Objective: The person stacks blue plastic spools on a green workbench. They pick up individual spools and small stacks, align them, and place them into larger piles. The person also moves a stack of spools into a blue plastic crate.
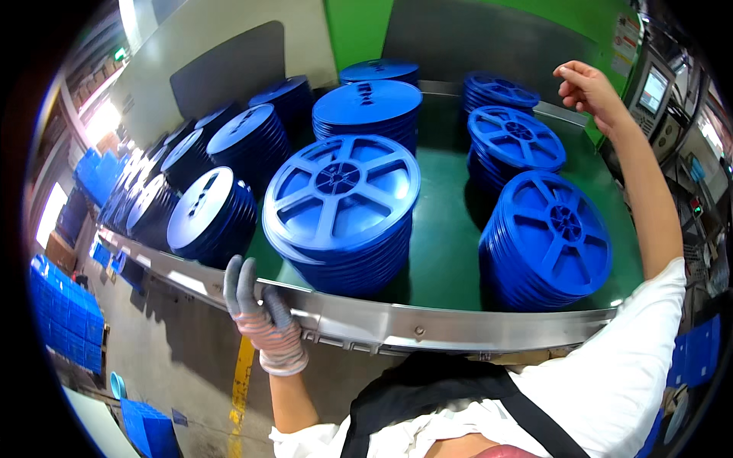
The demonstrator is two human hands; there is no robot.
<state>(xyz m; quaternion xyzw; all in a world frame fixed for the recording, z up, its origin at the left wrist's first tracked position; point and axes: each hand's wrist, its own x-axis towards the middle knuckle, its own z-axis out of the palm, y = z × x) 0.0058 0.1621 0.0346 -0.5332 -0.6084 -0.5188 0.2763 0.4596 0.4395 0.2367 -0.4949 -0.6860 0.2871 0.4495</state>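
My left hand (271, 328), in a grey and pinkish striped knit glove, is at the metal front edge (458, 327) of the green work surface. Its fingers point upward, spread apart, with nothing in them. Just beyond it stands a front stack of blue spoked plastic reels (343, 198). My bare right hand (589, 95) is raised at the far right, beyond the right-hand reel stacks. Its fingers are loosely bent and slightly apart, and no held thing shows. Nearer me on that side is another reel stack (550, 237), with a similar stack (515, 137) behind it.
More blue reel stacks (366, 107) stand at the back and along the left (202, 210). A green and grey machine wall (489, 38) rises behind. A control panel with a screen (653, 90) is at the right. Blue crates (69, 313) stand on the floor at left.
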